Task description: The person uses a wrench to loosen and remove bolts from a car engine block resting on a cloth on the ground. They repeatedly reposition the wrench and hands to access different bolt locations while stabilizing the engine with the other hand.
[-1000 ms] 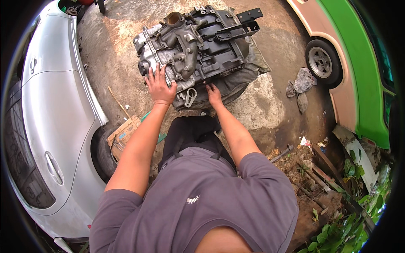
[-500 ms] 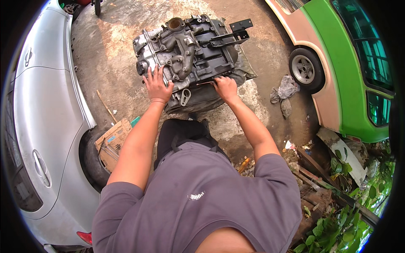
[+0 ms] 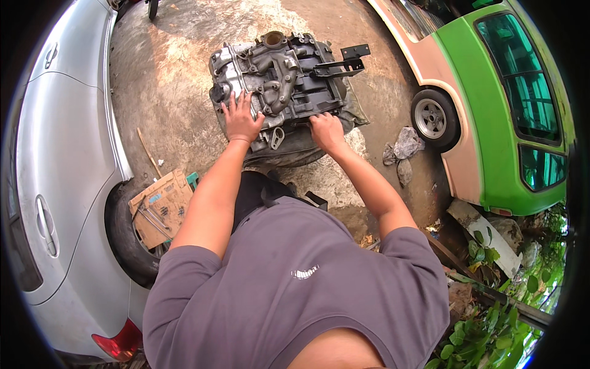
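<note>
An engine [image 3: 284, 83] of bare and dark metal rests on its side on a dark, padded-looking support [image 3: 289, 158]. Spread flat, my left hand [image 3: 243, 122] presses on the silvery cover at its near left, close to a black round cap [image 3: 217, 93]. My right hand [image 3: 327, 131] is at the engine's near lower edge, fingers curled in against it. What those fingers grip is hidden under them. Between the hands, a loop-shaped metal bracket [image 3: 278, 138] sticks out toward me. On the right side a black steel mount [image 3: 341, 64] juts out.
A silver car [image 3: 67, 147] stands along my left. Beside it, a tyre [image 3: 132, 246] carries a cardboard sheet [image 3: 161, 206] with metal tools on it. To the right are a green and peach vehicle [image 3: 467, 92], crumpled plastic bags [image 3: 405, 147] and planks with plants [image 3: 485, 246].
The view has shifted, so the engine appears slightly right and lower. Both hands keep their places on it. A thin metal piece seen by my right fingers earlier is now hard to make out.
</note>
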